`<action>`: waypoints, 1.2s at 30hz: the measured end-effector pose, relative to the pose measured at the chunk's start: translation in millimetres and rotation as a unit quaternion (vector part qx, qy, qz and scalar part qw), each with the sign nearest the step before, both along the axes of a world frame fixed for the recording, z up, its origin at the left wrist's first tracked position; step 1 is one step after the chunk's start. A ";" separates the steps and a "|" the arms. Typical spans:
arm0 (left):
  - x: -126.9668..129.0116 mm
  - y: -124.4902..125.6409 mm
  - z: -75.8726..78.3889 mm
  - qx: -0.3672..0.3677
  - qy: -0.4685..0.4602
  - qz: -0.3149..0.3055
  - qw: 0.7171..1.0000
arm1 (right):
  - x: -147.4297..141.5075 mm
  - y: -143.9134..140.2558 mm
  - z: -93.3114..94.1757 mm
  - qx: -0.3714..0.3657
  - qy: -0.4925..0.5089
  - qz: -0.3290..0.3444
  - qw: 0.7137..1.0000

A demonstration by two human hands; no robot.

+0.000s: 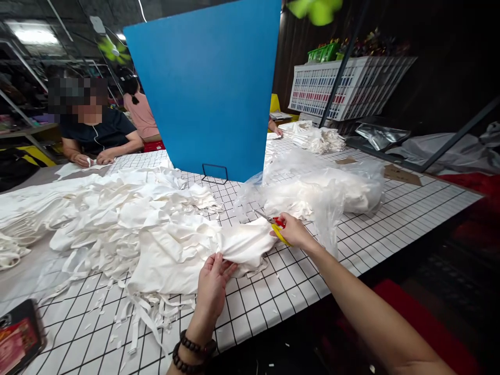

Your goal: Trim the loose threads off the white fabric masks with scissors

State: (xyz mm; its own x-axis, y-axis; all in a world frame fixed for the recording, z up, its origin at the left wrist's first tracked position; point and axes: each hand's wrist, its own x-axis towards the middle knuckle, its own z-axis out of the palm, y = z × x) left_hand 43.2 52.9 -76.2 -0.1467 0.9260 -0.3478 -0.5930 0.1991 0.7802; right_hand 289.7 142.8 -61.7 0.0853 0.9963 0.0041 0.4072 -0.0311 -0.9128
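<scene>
Head view: left hand (213, 281) pinches the near edge of a white fabric piece (234, 247), thumb on top and fingers closed onto the cloth. Right hand (294, 233) is wrapped around small scissors (276, 225) with red and yellow handles, blades pointing left at the fabric's right end. The piece lies on the gridded desk (351, 245), near the front edge, at the right end of a big heap of white fabric (117, 219).

Handling, as a judgement: the cloth looks light, thin and limp, bunches and wrinkles easily, not fragile and not slippery. It folds over itself, so a flat pinch at a hem or edge suits it better than a grab in the middle. Holding it taut between the two hands would keep an edge straight for the blades.

Loose strips and trimmings (136, 312) hang over the near left of the desk. A clear plastic bag (324, 185) stuffed with more white pieces sits just right of the right hand. A blue board (207, 88) stands at the far middle. Another person (97, 135) sits far left, hands on the desk. A phone (17, 338) lies at the near left corner.
</scene>
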 end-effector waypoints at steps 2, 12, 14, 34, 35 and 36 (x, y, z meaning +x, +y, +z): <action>-2.7 -3.2 -1.1 0.004 0.032 -0.012 0.999 | -3.2 3.9 -5.1 0.021 -0.018 -0.024 0.999; 4.3 -7.5 36.6 0.088 0.308 -0.112 0.941 | -11.7 -22.1 43.2 0.052 0.082 0.059 0.993; 16.2 -1.1 50.4 0.076 0.231 -0.187 0.952 | -22.4 -40.8 56.7 0.043 0.110 0.103 0.988; 3.1 -7.9 50.3 0.081 0.328 -0.199 0.920 | -19.1 -30.3 -27.3 0.060 -0.007 0.050 0.997; 1.1 -9.4 53.2 0.111 0.421 -0.180 0.882 | -13.4 -26.3 -26.5 0.060 -0.004 0.041 0.997; -0.5 -10.8 56.8 0.135 0.497 -0.172 0.840 | -6.8 -23.0 -23.0 0.061 0.003 0.032 0.998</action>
